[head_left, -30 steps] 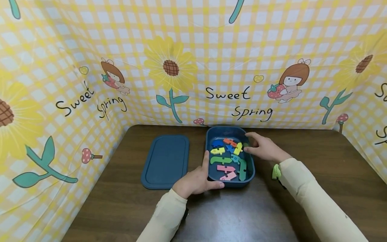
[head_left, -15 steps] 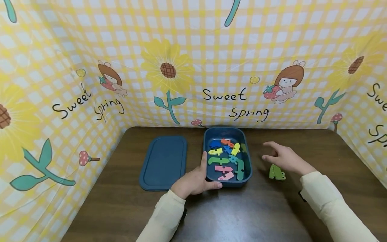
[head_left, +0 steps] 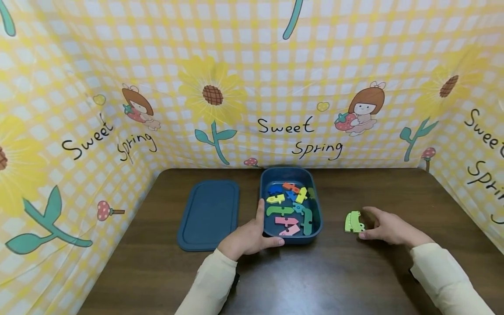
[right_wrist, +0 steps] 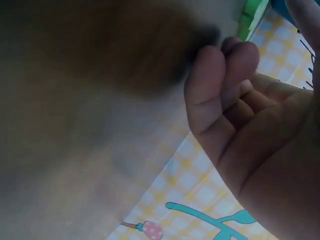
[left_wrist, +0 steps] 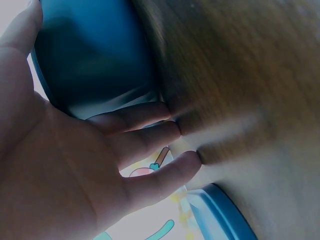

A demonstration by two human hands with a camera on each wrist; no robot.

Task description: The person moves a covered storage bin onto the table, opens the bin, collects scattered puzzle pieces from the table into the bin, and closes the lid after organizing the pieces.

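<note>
My left hand (head_left: 246, 238) rests against the dark blue box (head_left: 319, 221), fingers along its left wall and thumb at the near side. In the left wrist view, those fingers (left_wrist: 150, 187) are straight and spread beside the box wall (left_wrist: 100, 55). Several colourful puzzle-like pieces lie in the box, among them a green one (head_left: 307, 222) and a pink one (head_left: 286, 221). A light green crocodile-shaped piece (head_left: 353, 222) lies on the table to the right. My right hand (head_left: 393, 228) is at its right end, thumb and forefinger apart. Whether they touch it is unclear.
A dark blue lid (head_left: 208, 214) lies flat on the wooden table (head_left: 315, 280), left of the box. Yellow checked cloth (head_left: 275, 78) with printed flowers hangs behind the table and at its sides.
My right hand has left the box's right rim and moved right and nearer, down to the crocodile piece. The left hand stays at the box. The head view has shifted slightly.
</note>
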